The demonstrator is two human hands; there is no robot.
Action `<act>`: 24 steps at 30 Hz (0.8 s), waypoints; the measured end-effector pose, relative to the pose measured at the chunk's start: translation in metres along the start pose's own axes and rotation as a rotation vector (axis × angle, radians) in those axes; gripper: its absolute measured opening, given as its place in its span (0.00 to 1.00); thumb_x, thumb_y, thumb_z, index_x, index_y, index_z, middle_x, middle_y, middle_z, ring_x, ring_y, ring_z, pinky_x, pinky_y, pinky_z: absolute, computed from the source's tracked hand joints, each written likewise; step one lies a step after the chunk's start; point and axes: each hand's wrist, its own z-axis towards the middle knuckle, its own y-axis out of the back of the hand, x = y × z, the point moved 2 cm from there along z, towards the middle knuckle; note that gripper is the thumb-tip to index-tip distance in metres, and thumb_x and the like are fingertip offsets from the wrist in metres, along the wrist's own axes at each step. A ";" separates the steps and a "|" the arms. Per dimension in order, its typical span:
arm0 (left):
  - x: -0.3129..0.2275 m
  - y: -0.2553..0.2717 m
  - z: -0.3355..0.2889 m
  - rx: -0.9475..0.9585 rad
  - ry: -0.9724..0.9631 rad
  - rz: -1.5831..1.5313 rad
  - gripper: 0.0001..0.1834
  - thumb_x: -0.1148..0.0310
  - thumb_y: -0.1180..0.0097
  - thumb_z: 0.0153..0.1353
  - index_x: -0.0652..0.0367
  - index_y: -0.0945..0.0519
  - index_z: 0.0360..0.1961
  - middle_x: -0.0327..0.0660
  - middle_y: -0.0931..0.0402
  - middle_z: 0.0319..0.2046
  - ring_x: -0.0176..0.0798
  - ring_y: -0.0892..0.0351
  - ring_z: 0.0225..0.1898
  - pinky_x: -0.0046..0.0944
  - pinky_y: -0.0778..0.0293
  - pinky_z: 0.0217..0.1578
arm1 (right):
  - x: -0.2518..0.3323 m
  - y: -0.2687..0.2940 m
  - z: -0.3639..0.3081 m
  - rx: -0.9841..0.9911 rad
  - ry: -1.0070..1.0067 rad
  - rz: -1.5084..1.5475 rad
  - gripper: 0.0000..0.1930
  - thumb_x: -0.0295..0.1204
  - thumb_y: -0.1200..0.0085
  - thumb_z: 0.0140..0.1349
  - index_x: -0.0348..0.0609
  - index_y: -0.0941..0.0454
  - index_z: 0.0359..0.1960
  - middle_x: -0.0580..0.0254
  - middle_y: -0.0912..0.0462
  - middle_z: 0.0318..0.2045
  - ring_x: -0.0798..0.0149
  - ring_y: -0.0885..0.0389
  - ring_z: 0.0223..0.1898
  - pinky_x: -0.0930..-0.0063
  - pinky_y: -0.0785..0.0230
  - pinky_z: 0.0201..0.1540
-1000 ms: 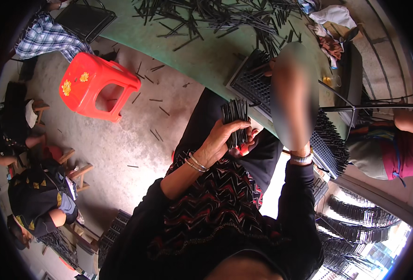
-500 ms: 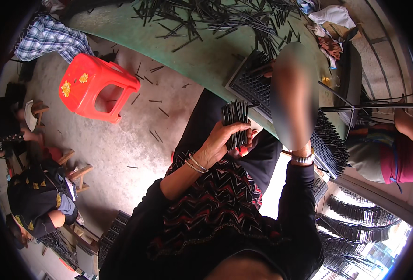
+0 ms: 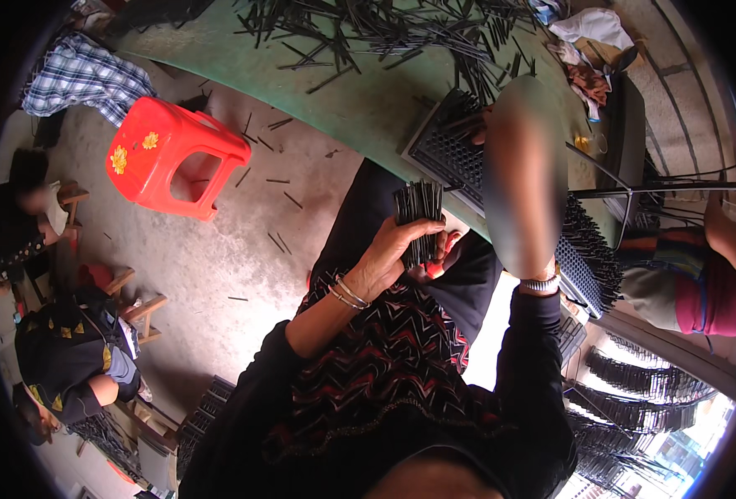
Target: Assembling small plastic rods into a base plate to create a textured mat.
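My left hand [image 3: 398, 241] is closed around an upright bundle of thin black sticks [image 3: 419, 204], held over my lap beside the table edge. My right hand [image 3: 521, 158] reaches over a black rack [image 3: 449, 158] with rows of round holes, lying on the green table's near side. A blurred patch covers most of that hand. Only some fingertips show at its left, by black sticks standing at the rack's far end, and what they grip is hidden.
Loose black sticks [image 3: 385, 29] lie heaped on the green table [image 3: 301, 83]. A red plastic stool [image 3: 160, 154] stands on the floor at left, with scattered sticks nearby. A metal frame [image 3: 676, 190] and another filled rack [image 3: 588, 258] are at right. Other people sit at left and right.
Both of my hands stay almost where they were, the left still around its bundle. People at the far left and at the right have shifted slightly.
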 end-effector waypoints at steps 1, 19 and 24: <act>0.000 -0.001 -0.001 0.005 -0.008 0.010 0.06 0.72 0.43 0.60 0.65 0.20 0.30 0.40 0.21 0.24 0.33 0.21 0.24 0.32 0.25 0.29 | 0.000 0.001 0.000 0.000 0.001 -0.001 0.04 0.23 0.52 0.67 0.35 0.25 0.39 0.60 0.18 0.23 0.72 0.17 0.28 0.79 0.30 0.32; -0.005 -0.005 -0.006 -0.023 0.059 0.002 0.05 0.74 0.42 0.59 0.66 0.20 0.32 0.44 0.20 0.25 0.39 0.19 0.25 0.37 0.22 0.26 | 0.011 -0.001 0.001 0.027 0.091 -0.051 0.04 0.22 0.47 0.63 0.38 0.24 0.38 0.60 0.22 0.22 0.71 0.26 0.21 0.75 0.33 0.27; -0.001 -0.001 -0.003 0.017 0.063 -0.024 0.04 0.75 0.42 0.58 0.66 0.21 0.32 0.44 0.20 0.25 0.40 0.19 0.26 0.39 0.20 0.28 | 0.020 -0.004 0.003 0.127 0.143 0.000 0.05 0.20 0.46 0.62 0.36 0.22 0.40 0.59 0.19 0.28 0.70 0.20 0.25 0.77 0.29 0.31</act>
